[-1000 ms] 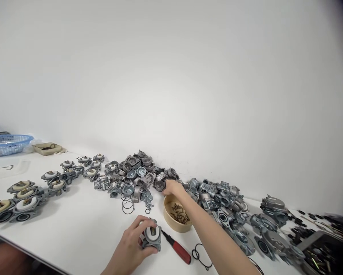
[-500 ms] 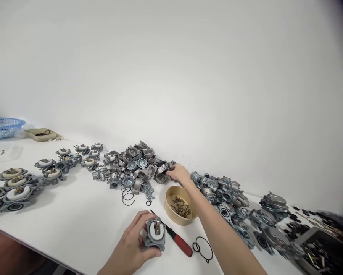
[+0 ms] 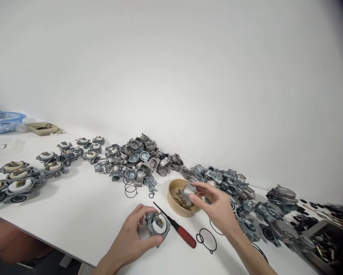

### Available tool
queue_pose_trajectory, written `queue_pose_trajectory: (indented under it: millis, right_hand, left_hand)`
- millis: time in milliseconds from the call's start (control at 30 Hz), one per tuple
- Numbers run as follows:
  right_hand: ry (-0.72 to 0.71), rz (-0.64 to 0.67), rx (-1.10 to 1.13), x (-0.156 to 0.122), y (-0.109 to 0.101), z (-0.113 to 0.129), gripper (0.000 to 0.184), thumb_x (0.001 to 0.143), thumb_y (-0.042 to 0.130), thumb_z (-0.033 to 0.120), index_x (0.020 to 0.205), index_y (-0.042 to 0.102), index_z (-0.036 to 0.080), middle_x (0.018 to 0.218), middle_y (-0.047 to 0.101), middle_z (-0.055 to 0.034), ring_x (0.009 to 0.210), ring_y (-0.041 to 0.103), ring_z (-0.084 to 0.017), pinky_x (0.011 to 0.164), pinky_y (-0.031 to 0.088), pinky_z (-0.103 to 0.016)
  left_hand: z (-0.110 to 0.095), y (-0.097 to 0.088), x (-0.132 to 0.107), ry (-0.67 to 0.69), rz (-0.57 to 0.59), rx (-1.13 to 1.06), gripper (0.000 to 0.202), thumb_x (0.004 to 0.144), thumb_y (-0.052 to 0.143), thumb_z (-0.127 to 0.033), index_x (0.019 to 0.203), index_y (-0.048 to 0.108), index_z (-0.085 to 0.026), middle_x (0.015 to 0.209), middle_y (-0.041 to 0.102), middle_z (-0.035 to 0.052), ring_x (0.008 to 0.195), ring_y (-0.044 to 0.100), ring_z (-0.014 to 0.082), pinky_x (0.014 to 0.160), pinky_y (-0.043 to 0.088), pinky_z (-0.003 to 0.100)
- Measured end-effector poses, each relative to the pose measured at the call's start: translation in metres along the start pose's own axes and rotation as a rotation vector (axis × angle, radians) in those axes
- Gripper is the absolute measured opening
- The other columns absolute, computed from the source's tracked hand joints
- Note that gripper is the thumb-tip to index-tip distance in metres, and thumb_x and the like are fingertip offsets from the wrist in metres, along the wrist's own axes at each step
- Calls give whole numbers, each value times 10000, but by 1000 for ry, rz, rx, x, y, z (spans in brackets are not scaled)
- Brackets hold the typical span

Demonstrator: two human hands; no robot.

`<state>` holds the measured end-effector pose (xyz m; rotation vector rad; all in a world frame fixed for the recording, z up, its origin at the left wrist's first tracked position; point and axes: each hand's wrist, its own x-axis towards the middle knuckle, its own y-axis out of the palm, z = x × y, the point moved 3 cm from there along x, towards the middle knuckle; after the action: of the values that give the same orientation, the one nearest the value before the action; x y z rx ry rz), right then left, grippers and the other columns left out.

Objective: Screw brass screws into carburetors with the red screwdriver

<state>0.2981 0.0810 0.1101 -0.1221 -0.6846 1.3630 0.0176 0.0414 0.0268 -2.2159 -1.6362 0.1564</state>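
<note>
My left hand grips a grey metal carburetor body with a white round insert, held on the white table near its front edge. My right hand is closed round a small silver metal cup-shaped part, held just above a round tan bowl with several small brass screws. A red-handled screwdriver lies between the two hands. Black rubber O-rings lie right of it.
A heap of grey metal cups sits behind the bowl, with more castings stretching right. Rows of assembled bodies with white inserts line the left. A blue basket and a beige tray stand far left. More O-rings lie by the heap.
My right hand drew back from the heap of metal cups, carrying one cup toward me over the tan bowl. My left hand tilted the carburetor body slightly.
</note>
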Motion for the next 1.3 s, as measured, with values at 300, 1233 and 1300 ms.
queue_pose_trajectory:
  millis: [300,1233,1300]
  right_hand:
    - [65,36,438,-45,12,-27,389,830,865,505,1034,641,261,1036,741,-91,892,725,-263,696,599,-325]
    - [-168,186,373,-75,81,-9,398,765,910,272,1100,696,259,1221,546,-99,1099,653,-254,921,617,-342]
    - [-211,207,275,-76,80,-9,411,747,906,235,1093,684,249,1235,545,-104,1112,656,-261,926,608,-341]
  left_hand:
    - [6,1,-1,-30,46,10,583,802,864,-536,1323,698,-337,1072,633,23,790,515,202,721,407,295]
    - [17,9,1,-104,65,-221,575,808,869,-402,1290,574,-291,977,580,-19,772,561,156,648,429,258]
    - [18,10,1,-106,72,-251,721,746,912,-347,1332,493,-315,989,581,-35,748,546,142,644,426,255]
